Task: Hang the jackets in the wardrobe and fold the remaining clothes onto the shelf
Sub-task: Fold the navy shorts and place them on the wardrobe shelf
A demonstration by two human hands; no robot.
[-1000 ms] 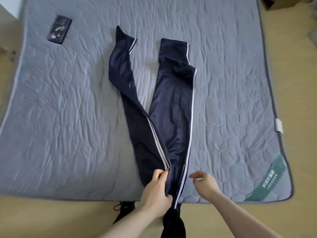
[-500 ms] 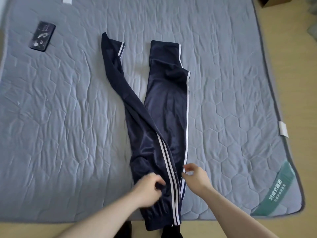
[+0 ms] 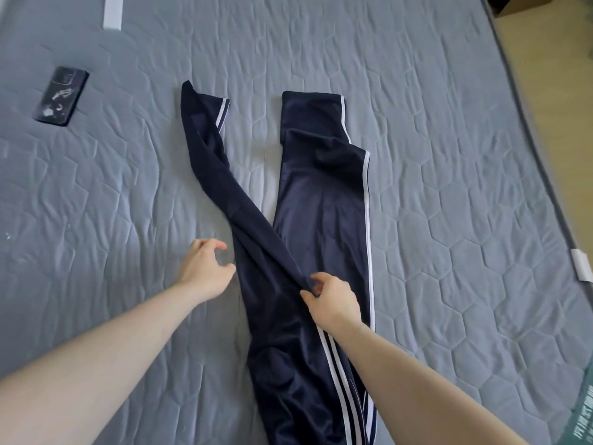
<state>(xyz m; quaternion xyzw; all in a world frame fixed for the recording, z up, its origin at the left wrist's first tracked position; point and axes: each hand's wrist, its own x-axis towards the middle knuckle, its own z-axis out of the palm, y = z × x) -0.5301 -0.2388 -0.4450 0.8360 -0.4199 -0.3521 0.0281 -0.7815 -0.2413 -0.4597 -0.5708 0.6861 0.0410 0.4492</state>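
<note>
Dark navy track pants (image 3: 324, 220) with white side stripes lie spread on the grey quilted mattress (image 3: 128, 187), legs pointing away in a V, the left leg twisted over the right near the crotch. My right hand (image 3: 333, 300) pinches a fold of the twisted left leg where the two legs cross. Just left of the pants, my left hand (image 3: 205, 271) hovers over the mattress with loosely curled fingers, holding nothing. The waistband end runs out of view at the bottom.
A dark phone (image 3: 61, 95) lies on the mattress at the far left. A white strap (image 3: 113, 11) shows at the top edge. Beige floor (image 3: 561, 75) borders the mattress on the right, with a cardboard box corner (image 3: 503, 4) at the top right.
The view has moved closer over the mattress. My left hand let go of the pants and moved left onto the mattress side. My right hand moved up and took hold of the crossed leg fabric.
</note>
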